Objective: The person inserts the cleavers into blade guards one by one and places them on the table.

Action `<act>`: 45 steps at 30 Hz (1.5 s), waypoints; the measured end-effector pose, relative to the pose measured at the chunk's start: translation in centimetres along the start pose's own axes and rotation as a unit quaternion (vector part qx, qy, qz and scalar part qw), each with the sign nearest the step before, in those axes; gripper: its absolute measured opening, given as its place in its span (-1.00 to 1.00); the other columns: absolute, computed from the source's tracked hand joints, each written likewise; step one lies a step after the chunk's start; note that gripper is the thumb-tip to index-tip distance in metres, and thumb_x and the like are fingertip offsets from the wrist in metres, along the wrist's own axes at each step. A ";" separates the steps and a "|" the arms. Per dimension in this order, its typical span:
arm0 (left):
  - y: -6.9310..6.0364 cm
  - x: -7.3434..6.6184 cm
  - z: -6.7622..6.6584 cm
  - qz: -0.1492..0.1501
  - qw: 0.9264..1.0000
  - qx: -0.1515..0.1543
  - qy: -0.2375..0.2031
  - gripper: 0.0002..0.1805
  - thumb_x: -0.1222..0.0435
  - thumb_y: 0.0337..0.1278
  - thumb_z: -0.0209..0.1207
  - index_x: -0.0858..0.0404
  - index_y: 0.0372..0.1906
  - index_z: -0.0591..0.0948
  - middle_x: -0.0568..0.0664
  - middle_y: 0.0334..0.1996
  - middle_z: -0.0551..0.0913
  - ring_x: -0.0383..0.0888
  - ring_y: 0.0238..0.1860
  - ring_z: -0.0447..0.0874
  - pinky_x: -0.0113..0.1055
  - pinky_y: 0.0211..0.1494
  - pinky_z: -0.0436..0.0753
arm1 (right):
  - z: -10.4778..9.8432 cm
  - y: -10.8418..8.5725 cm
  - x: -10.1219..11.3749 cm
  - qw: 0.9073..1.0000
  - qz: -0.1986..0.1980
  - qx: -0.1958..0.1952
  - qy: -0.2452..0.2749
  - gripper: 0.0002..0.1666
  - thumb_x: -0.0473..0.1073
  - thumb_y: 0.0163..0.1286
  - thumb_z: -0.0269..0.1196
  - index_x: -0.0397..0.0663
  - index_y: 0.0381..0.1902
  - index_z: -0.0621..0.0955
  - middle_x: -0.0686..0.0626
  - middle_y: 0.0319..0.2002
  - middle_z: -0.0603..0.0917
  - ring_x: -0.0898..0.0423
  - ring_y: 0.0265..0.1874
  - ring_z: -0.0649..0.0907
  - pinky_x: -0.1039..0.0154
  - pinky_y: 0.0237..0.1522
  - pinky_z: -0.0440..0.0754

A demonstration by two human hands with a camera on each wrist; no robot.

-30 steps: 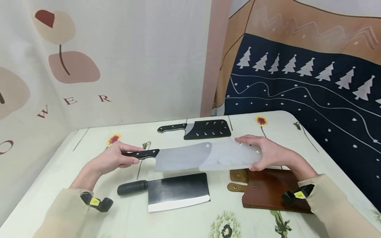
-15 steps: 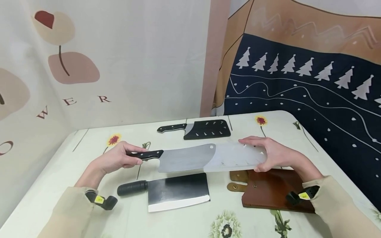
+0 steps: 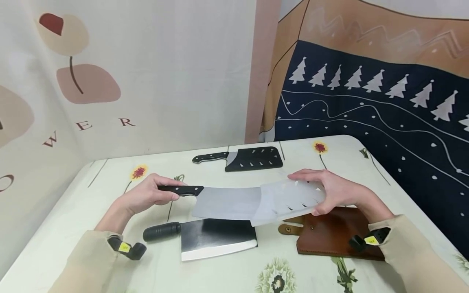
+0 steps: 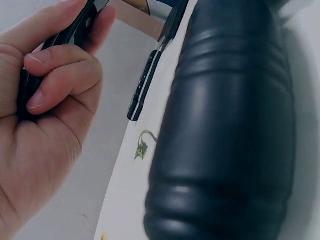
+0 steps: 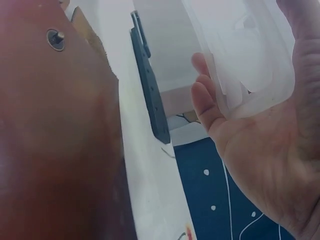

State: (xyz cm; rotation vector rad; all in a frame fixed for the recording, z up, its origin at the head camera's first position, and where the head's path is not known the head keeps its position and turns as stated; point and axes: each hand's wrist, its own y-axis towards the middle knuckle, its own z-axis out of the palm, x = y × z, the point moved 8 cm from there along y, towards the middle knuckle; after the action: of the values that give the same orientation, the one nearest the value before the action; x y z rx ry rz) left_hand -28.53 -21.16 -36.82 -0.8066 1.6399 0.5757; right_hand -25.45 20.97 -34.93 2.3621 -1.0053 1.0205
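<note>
My left hand (image 3: 148, 194) grips the black riveted handle (image 3: 181, 190) of a cleaver with a plain grey blade (image 3: 227, 202). A translucent white blade guard (image 3: 289, 200) covers the blade's far end; the rest of the blade shows bare. My right hand (image 3: 335, 191) holds the guard's closed end, thumb at the lower edge and fingers at the upper. In the right wrist view the guard (image 5: 250, 65) lies between thumb and fingers. Both are held above the table, over part of a dark-bladed cleaver (image 3: 220, 238) with a ribbed black handle (image 4: 225, 125).
A brown leather sheath (image 3: 337, 240) with snap straps lies at the right, under my right hand. Farther back lies a smaller cleaver in a black slotted guard (image 3: 254, 158). A floral cloth (image 3: 216, 274) covers the table; printed curtains (image 3: 176, 81) hang behind.
The held cleaver and guard first shift slightly right, then tilt so their lower edges drop over the dark-bladed cleaver's back edge. The guard's right end now angles upward. Both hands keep their hold.
</note>
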 end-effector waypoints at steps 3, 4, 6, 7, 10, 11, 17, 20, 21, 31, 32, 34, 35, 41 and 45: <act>0.0 -0.1 -0.1 -0.010 1.000 -0.026 0.015 -0.64 0.53 0.22 0.29 0.14 0.04 0.80 -0.10 -0.37 0.69 -0.31 -0.51 0.31 -0.48 -0.48 0.33 | 0.0 -0.1 -0.2 1.000 0.002 -0.006 0.002 0.02 -0.02 -0.09 0.56 -0.07 0.41 0.53 -0.18 0.39 0.47 -0.21 0.28 0.41 -0.31 0.19 0.37; 0.0 -0.2 0.0 -0.012 0.999 -0.033 0.021 -0.66 0.52 0.22 0.31 0.18 0.04 0.80 -0.09 -0.36 0.69 -0.31 -0.50 0.32 -0.48 -0.47 0.35 | 0.1 0.0 -0.2 1.000 0.005 -0.008 0.002 0.02 -0.02 -0.09 0.56 -0.07 0.41 0.53 -0.18 0.39 0.46 -0.22 0.28 0.41 -0.31 0.19 0.37; 0.3 -0.4 0.4 -0.015 0.998 -0.044 0.042 -0.68 0.49 0.21 0.33 0.26 0.07 0.77 -0.08 -0.41 0.64 -0.31 -0.52 0.31 -0.48 -0.47 0.35 | 0.3 0.3 -0.3 1.000 0.012 -0.012 -0.005 0.04 0.00 -0.09 0.56 -0.07 0.42 0.52 -0.18 0.40 0.46 -0.22 0.30 0.40 -0.29 0.19 0.38; 0.5 -0.6 0.7 -0.016 0.997 -0.047 0.051 -0.67 0.47 0.21 0.34 0.31 0.09 0.75 -0.08 -0.43 0.61 -0.30 -0.53 0.29 -0.48 -0.47 0.34 | 0.5 0.5 -0.4 1.000 0.017 -0.012 -0.005 0.04 0.01 -0.09 0.56 -0.07 0.42 0.52 -0.18 0.40 0.45 -0.22 0.30 0.40 -0.27 0.18 0.40; 1.5 -0.9 2.0 -0.018 0.996 -0.050 0.070 -0.62 0.41 0.22 0.36 0.39 0.14 0.70 -0.08 -0.50 0.51 -0.30 -0.59 0.22 -0.47 -0.51 0.28 | 1.1 1.2 -0.5 0.999 0.031 -0.015 -0.007 0.06 0.03 -0.09 0.55 -0.06 0.44 0.50 -0.19 0.42 0.42 -0.21 0.29 0.41 -0.18 0.14 0.46; 1.8 -1.0 2.4 -0.018 0.996 -0.051 0.071 -0.60 0.40 0.22 0.37 0.39 0.16 0.69 -0.08 -0.51 0.49 -0.30 -0.60 0.21 -0.47 -0.52 0.28 | 1.3 1.4 -0.5 0.999 0.032 -0.017 -0.006 0.06 0.02 -0.10 0.55 -0.06 0.44 0.50 -0.20 0.42 0.42 -0.20 0.28 0.41 -0.15 0.13 0.47; 3.2 -1.1 4.0 -0.020 0.996 -0.070 0.053 -0.58 0.42 0.20 0.37 0.44 0.17 0.67 -0.08 -0.53 0.49 -0.30 -0.61 0.21 -0.47 -0.54 0.25 | 1.8 2.4 -0.4 0.999 0.025 -0.027 -0.007 0.06 -0.05 -0.13 0.52 -0.13 0.43 0.50 -0.22 0.41 0.42 -0.18 0.23 0.44 -0.06 0.06 0.51; 3.7 -0.9 4.6 -0.028 0.995 -0.079 0.052 -0.58 0.41 0.20 0.38 0.43 0.16 0.67 -0.05 -0.51 0.53 -0.29 -0.60 0.22 -0.47 -0.54 0.25 | 1.9 2.8 -0.2 0.999 0.019 -0.026 -0.016 0.07 -0.03 -0.13 0.52 -0.15 0.43 0.50 -0.23 0.41 0.42 -0.18 0.23 0.44 -0.01 0.04 0.51; 3.9 -0.9 4.8 -0.029 0.995 -0.081 0.052 -0.58 0.40 0.20 0.38 0.42 0.16 0.67 -0.04 -0.50 0.54 -0.28 -0.60 0.23 -0.46 -0.54 0.25 | 1.9 2.9 -0.2 0.999 0.019 -0.026 -0.016 0.07 -0.03 -0.12 0.52 -0.15 0.43 0.50 -0.24 0.41 0.42 -0.18 0.23 0.44 -0.01 0.04 0.51; 4.7 -0.6 5.8 -0.035 0.990 -0.125 0.048 -0.56 0.37 0.17 0.41 0.37 0.17 0.69 -0.04 -0.53 0.53 -0.25 -0.61 0.24 -0.44 -0.56 0.27 | 2.3 4.0 -0.7 0.998 0.049 -0.039 -0.026 0.14 -0.02 -0.17 0.50 -0.11 0.48 0.45 -0.28 0.47 0.33 -0.29 0.38 0.34 -0.20 0.21 0.44; 4.7 -0.5 5.8 -0.034 0.990 -0.131 0.050 -0.57 0.38 0.17 0.41 0.38 0.16 0.69 -0.04 -0.52 0.55 -0.25 -0.61 0.24 -0.44 -0.56 0.27 | 2.3 4.1 -0.8 0.997 0.051 -0.040 -0.028 0.14 -0.02 -0.17 0.50 -0.10 0.48 0.45 -0.27 0.47 0.33 -0.29 0.40 0.33 -0.24 0.23 0.42; 4.7 -0.3 5.6 -0.036 0.988 -0.138 0.053 -0.58 0.40 0.15 0.42 0.38 0.14 0.70 -0.03 -0.51 0.56 -0.24 -0.61 0.26 -0.43 -0.56 0.28 | 2.6 4.4 -0.8 0.998 0.051 -0.037 -0.029 0.15 -0.03 -0.16 0.51 -0.11 0.49 0.44 -0.27 0.48 0.33 -0.30 0.42 0.30 -0.29 0.26 0.39; 4.6 -0.1 5.5 -0.039 0.988 -0.139 0.056 -0.58 0.40 0.15 0.42 0.38 0.14 0.70 -0.03 -0.52 0.56 -0.24 -0.61 0.26 -0.43 -0.57 0.28 | 2.7 4.5 -0.9 0.998 0.051 -0.034 -0.031 0.15 -0.03 -0.15 0.51 -0.11 0.49 0.43 -0.26 0.48 0.32 -0.30 0.42 0.30 -0.30 0.26 0.39; 4.6 1.4 5.0 -0.073 0.985 -0.145 0.066 -0.57 0.36 0.12 0.45 0.34 0.12 0.72 -0.03 -0.47 0.63 -0.26 -0.61 0.29 -0.43 -0.55 0.35 | 3.8 5.1 -1.1 0.997 0.043 -0.005 -0.058 0.15 -0.03 -0.10 0.51 -0.12 0.51 0.39 -0.24 0.49 0.31 -0.24 0.40 0.33 -0.23 0.25 0.41; 4.5 2.5 4.2 -0.090 0.980 -0.162 0.074 -0.56 0.33 0.10 0.47 0.32 0.11 0.72 -0.02 -0.33 0.66 -0.27 -0.58 0.31 -0.42 -0.51 0.40 | 4.2 5.7 -1.5 0.997 0.052 0.000 -0.059 0.14 -0.04 -0.09 0.49 -0.08 0.53 0.38 -0.20 0.49 0.30 -0.21 0.40 0.32 -0.21 0.28 0.39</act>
State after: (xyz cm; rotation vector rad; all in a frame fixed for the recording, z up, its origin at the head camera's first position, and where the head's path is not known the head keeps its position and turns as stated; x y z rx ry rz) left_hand -29.55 -15.69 -40.42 -1.2498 1.6059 0.6765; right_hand -28.38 15.43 -38.48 2.4157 -1.1814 0.9252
